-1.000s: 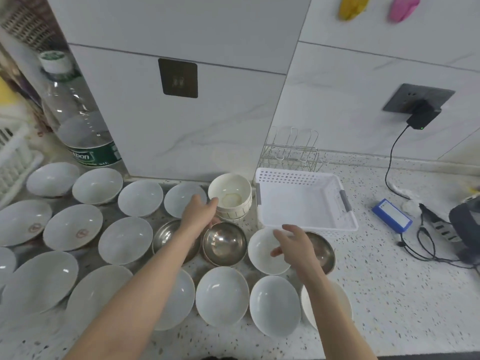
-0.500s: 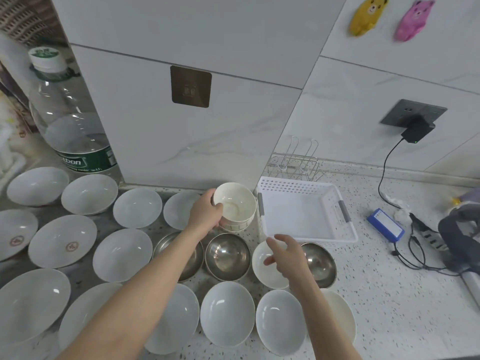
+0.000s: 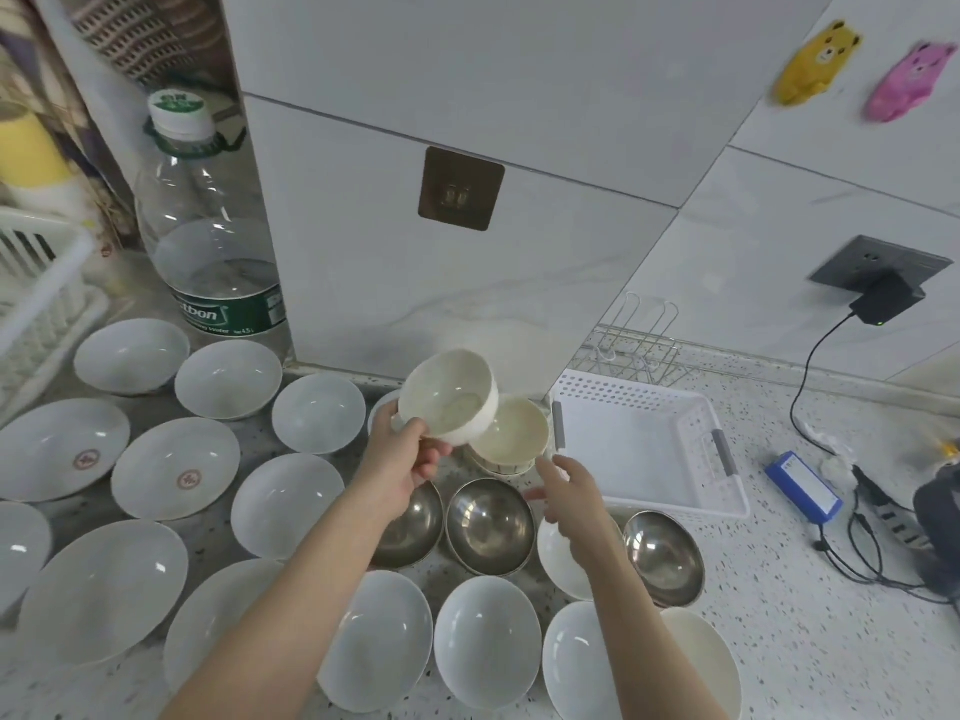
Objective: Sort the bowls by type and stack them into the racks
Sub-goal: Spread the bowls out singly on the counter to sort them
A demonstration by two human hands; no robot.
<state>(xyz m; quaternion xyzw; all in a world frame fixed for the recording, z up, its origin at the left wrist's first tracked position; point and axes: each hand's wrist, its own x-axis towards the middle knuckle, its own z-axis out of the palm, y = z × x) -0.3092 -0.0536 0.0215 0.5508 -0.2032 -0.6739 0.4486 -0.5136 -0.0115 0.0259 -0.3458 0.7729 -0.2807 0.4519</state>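
Note:
My left hand point(image 3: 402, 459) grips a small cream bowl point(image 3: 448, 394) by its rim, lifted and tilted above the counter. Just right of it a second cream bowl point(image 3: 514, 433) stands on the counter. My right hand point(image 3: 571, 493) hovers open in front of that bowl, fingers relaxed, holding nothing. Three steel bowls lie below the hands: a left steel bowl point(image 3: 410, 522), a middle steel bowl point(image 3: 491, 524) and a right steel bowl point(image 3: 662, 556). Several white bowls point(image 3: 317, 413) and plates cover the counter to the left and front. A white plastic basket point(image 3: 644, 439) stands to the right.
A wire rack point(image 3: 636, 345) stands behind the basket against the wall. A large water bottle point(image 3: 208, 241) is at the back left, a white slatted rack point(image 3: 36, 283) at the far left. A blue box point(image 3: 802, 493) and cables point(image 3: 878, 532) lie on the right.
My left hand has lifted the top cream bowl off the stack and tilted it. My right hand has moved up toward the cream bowl left on the counter. The camera has tilted upward.

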